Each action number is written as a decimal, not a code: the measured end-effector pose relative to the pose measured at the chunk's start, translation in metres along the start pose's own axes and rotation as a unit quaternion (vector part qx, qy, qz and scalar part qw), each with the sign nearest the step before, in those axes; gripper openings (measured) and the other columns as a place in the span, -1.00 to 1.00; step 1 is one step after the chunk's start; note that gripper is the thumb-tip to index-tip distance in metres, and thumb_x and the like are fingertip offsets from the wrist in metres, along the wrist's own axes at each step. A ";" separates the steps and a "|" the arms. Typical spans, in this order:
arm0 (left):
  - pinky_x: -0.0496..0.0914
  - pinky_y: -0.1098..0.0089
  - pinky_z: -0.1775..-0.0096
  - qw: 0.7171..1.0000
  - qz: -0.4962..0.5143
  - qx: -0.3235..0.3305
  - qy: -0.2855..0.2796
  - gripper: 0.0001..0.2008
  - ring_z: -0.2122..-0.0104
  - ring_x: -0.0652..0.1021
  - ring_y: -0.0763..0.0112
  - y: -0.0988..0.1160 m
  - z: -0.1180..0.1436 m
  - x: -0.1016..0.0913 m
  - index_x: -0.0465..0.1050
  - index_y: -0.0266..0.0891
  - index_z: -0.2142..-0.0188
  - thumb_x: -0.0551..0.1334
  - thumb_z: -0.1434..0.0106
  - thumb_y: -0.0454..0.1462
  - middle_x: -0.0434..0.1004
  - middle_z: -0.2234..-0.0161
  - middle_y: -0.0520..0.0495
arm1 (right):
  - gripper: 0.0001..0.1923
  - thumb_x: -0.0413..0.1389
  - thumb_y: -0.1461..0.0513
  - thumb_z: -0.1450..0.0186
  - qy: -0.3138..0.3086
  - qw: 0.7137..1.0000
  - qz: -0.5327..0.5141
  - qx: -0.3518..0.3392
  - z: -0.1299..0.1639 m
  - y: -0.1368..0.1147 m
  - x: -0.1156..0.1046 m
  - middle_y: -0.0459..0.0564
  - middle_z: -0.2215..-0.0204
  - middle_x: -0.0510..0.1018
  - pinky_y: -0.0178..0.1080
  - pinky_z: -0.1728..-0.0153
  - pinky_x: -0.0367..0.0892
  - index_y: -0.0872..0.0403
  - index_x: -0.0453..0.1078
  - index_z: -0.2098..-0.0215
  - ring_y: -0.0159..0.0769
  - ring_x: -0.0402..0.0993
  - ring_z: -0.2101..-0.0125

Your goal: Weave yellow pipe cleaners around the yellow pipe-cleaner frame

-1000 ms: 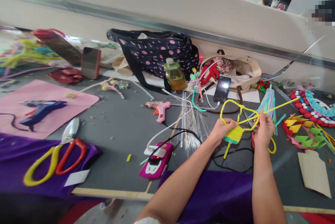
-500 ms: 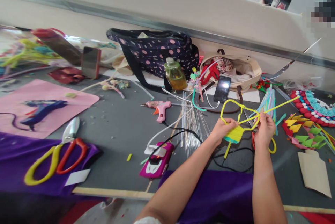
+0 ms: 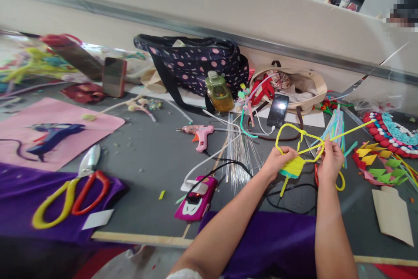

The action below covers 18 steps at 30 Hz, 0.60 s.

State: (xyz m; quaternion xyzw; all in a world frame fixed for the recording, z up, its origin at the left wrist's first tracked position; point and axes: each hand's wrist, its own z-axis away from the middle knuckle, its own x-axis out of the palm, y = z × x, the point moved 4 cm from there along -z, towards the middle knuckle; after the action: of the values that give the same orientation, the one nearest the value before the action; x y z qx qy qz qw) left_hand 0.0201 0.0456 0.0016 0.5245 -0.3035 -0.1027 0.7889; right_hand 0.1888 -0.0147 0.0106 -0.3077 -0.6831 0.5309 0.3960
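Observation:
Between my hands is a yellow pipe cleaner figure (image 3: 292, 166), with two open loops above and a tightly wound body edged in teal below. My left hand (image 3: 281, 159) is closed, thumb and fingers pinching the figure at its left loop and body. My right hand (image 3: 331, 159) is closed around the yellow stem near the right loop. From it a straight end of yellow pipe cleaner (image 3: 355, 129) sticks out to the upper right. Behind my right hand, partly hidden, lie scissors (image 3: 340, 182) with red and yellow handles.
Loose wires (image 3: 240, 161), a pink glue gun (image 3: 201, 135) and a magenta power strip (image 3: 196, 198) lie left of my arms. Large scissors (image 3: 88, 161) and a blue glue gun (image 3: 54, 135) are farther left. A phone (image 3: 278, 110), bottle (image 3: 218, 92) and dotted bag (image 3: 199, 65) stand behind.
Both hands keep their hold on the yellow pipe cleaner figure, almost unmoved. The view has shifted very slightly.

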 end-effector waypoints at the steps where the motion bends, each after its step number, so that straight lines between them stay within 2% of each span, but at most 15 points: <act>1: 0.26 0.48 0.49 1.000 0.001 0.000 0.000 -0.79 0.58 0.42 0.50 0.000 0.000 0.000 0.51 -0.32 0.52 0.35 0.09 -0.19 0.46 0.58 -0.02 | -0.65 0.24 -0.01 -0.12 0.001 1.000 0.000 0.001 0.000 0.000 0.000 -0.21 0.63 0.35 -0.41 0.63 0.16 0.09 0.33 0.48 -0.49 0.24 0.64; 13: 0.22 0.50 0.49 1.000 0.013 0.008 0.008 -0.75 0.58 0.38 0.53 -0.001 -0.002 -0.002 0.45 -0.30 0.52 0.39 0.12 -0.17 0.40 0.58 0.04 | -0.66 0.28 0.02 -0.10 0.022 0.999 -0.011 -0.022 0.002 -0.006 0.001 -0.24 0.65 0.30 -0.44 0.67 0.08 0.10 0.35 0.49 -0.55 0.15 0.67; 18: 0.20 0.49 0.49 1.000 0.008 0.011 0.006 -0.77 0.59 0.37 0.54 -0.001 -0.002 -0.002 0.46 -0.30 0.53 0.38 0.12 -0.18 0.40 0.59 0.05 | -0.68 0.29 0.04 -0.09 0.026 0.999 -0.016 -0.024 0.002 -0.006 0.001 -0.23 0.65 0.31 -0.43 0.65 0.10 0.11 0.38 0.49 -0.54 0.19 0.65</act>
State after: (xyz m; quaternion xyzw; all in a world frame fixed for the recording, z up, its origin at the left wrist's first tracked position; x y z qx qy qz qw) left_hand 0.0202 0.0476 -0.0001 0.5314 -0.3037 -0.0900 0.7857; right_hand 0.1871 -0.0161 0.0162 -0.3201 -0.6900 0.5000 0.4141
